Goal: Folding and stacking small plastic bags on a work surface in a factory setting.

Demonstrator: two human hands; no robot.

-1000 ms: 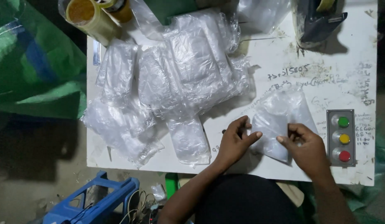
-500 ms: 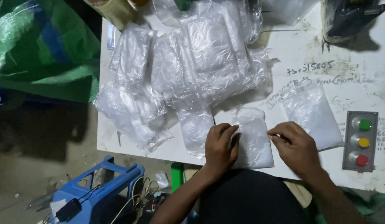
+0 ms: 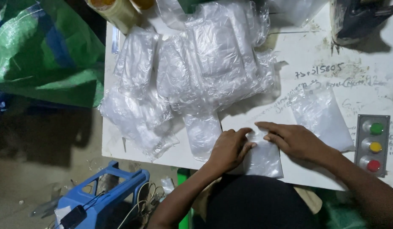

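A small clear plastic bag (image 3: 264, 159) lies flat near the front edge of the white table (image 3: 298, 72). My left hand (image 3: 230, 148) rests on its left side and my right hand (image 3: 291, 140) presses on its top edge, fingers pointing left. Both hands touch the bag and meet over its upper part. A second flat clear bag (image 3: 321, 116) lies just to the right, behind my right wrist.
A big heap of clear plastic bags (image 3: 192, 72) covers the table's left half. A grey box with green, yellow and red buttons (image 3: 373, 144) sits at the right. Tape rolls (image 3: 116, 8) stand at the back left. A blue plastic stool (image 3: 99, 199) and green sacking (image 3: 39, 51) are on the floor.
The hands left the bag at the right and drew another bag to the table's front edge. They have since closed in over its top edge. The camera view has shifted left.
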